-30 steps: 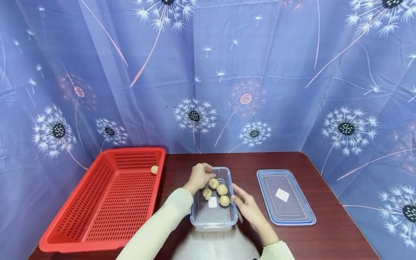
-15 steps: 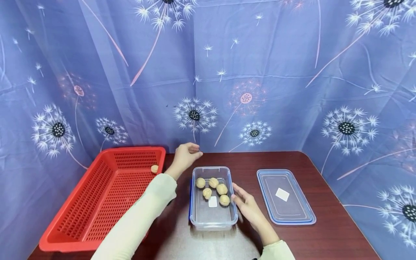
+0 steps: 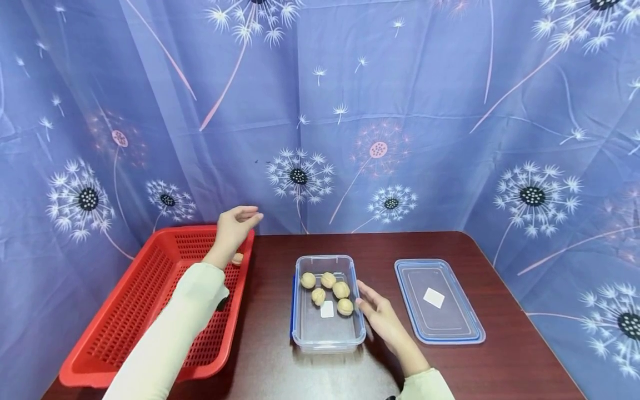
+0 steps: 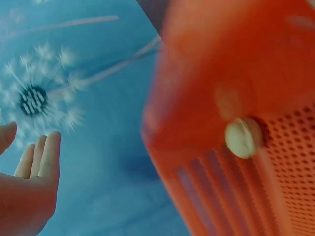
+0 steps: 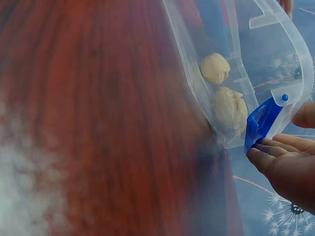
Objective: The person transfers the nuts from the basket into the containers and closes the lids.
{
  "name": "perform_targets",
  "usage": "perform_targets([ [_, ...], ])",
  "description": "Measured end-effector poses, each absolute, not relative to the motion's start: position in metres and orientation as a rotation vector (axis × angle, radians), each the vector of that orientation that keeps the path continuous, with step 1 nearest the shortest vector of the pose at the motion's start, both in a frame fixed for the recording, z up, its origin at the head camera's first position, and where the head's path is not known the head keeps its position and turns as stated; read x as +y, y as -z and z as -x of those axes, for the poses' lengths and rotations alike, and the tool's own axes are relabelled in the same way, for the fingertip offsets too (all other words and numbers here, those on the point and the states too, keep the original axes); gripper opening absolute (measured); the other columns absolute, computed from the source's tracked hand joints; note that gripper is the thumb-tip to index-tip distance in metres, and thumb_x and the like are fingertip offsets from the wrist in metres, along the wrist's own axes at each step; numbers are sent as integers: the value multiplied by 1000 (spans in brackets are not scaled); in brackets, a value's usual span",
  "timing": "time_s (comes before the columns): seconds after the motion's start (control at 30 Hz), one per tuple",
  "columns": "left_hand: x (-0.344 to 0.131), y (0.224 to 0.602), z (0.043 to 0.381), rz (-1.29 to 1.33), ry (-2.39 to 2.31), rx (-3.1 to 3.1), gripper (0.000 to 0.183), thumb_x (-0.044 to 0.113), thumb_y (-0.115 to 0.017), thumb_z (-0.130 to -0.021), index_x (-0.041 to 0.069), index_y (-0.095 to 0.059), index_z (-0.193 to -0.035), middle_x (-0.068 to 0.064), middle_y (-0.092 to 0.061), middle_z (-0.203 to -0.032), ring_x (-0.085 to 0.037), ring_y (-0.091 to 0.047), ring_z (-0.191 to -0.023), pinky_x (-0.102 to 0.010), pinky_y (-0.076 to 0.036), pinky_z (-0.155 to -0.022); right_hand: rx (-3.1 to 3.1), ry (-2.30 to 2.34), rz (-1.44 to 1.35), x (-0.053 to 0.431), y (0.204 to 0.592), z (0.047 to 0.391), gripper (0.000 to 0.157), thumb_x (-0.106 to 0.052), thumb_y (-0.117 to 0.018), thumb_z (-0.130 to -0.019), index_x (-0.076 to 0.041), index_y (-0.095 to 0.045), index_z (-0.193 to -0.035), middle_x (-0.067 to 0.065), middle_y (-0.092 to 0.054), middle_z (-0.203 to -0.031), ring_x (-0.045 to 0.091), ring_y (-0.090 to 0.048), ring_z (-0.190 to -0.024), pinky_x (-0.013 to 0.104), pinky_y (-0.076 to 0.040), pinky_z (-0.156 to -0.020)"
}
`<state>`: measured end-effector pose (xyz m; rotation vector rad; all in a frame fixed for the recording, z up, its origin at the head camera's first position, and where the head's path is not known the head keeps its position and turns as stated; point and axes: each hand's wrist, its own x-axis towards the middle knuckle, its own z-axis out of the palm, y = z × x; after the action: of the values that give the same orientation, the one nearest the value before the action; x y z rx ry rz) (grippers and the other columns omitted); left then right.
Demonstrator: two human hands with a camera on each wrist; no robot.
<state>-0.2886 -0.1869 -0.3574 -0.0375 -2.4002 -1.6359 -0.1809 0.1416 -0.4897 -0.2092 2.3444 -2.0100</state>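
Note:
My left hand [image 3: 234, 228] is raised over the far right corner of a red perforated plastic basket [image 3: 75, 364]. Its fingers are extended and hold nothing, as the left wrist view also shows. One walnut [image 4: 242, 138] lies in that corner, partly behind the hand in the head view. At the middle of the table stands a clear plastic container [image 3: 327, 347], lidless, with several walnuts [image 3: 341, 289] in its far half. My right hand [image 3: 382, 319] rests against the container's right side. In the right wrist view its fairly straight fingers touch a blue side latch [image 5: 263, 120].
A clear lid [image 3: 440, 328] with a blue seal and a white label lies on the dark red wooden table [image 3: 380, 247], right of the container. Behind the table hangs a blue curtain [image 3: 320, 133] printed with dandelions. A white label [image 3: 327, 309] shows inside the container.
My left hand has left the container and moved left to above the basket. One more walnut is visible at the container's far left. The right hand has stayed in place.

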Motion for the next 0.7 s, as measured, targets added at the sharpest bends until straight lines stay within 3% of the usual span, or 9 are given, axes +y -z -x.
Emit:
perform_targets([
  [0.17, -214, 376, 292, -78, 1662, -2350, 37, 19, -66, -92, -1, -63, -123, -19, -67, -114, -5, -64, -88, -16, -50, -79, 2344, 2013, 205, 142, 489, 180, 49, -6, -52, -98, 3, -39, -144, 20, -40, -146, 34, -37, -135, 45, -30, -109],
  [0.37, -238, 403, 291, -216, 1808, -2282, 39, 14, -64, -93, -7, -59, -125, -11, -66, -107, 4, -62, -79, -16, -52, -79, 2335, 2014, 206, 142, 489, 180, 48, -5, -52, -98, 3, -39, -144, 20, -41, -146, 33, -37, -135, 45, -30, -109],
  [0.43, -244, 411, 291, -276, 1798, -2309, 40, 15, -63, -94, -8, -58, -126, -15, -65, -112, 1, -63, -83, -20, -52, -82, 2327, 2019, 205, 142, 489, 180, 48, -6, -52, -98, 2, -39, -144, 19, -41, -146, 32, -37, -135, 44, -30, -109],
  [0.53, -253, 422, 291, -355, 1755, -2396, 42, 18, -61, -95, -7, -55, -129, -22, -60, -123, -13, -66, -98, -29, -51, -90, 2324, 2023, 203, 142, 489, 180, 49, -6, -52, -98, 2, -39, -144, 19, -41, -146, 32, -37, -135, 44, -30, -109],
  [0.63, -260, 430, 291, -435, 1759, -2459, 43, 18, -59, -96, -7, -53, -131, -25, -56, -129, -28, -60, -113, -38, -48, -96, 2328, 2019, 200, 142, 489, 180, 49, -7, -52, -98, 2, -39, -144, 19, -41, -146, 33, -38, -135, 44, -31, -109],
  [0.7, -263, 435, 291, -481, 1780, -2478, 43, 17, -58, -97, -9, -52, -131, -26, -55, -129, -31, -59, -114, -41, -47, -97, 2333, 2016, 202, 142, 488, 180, 49, -7, -52, -98, 2, -39, -144, 20, -41, -146, 33, -38, -135, 45, -31, -109],
])
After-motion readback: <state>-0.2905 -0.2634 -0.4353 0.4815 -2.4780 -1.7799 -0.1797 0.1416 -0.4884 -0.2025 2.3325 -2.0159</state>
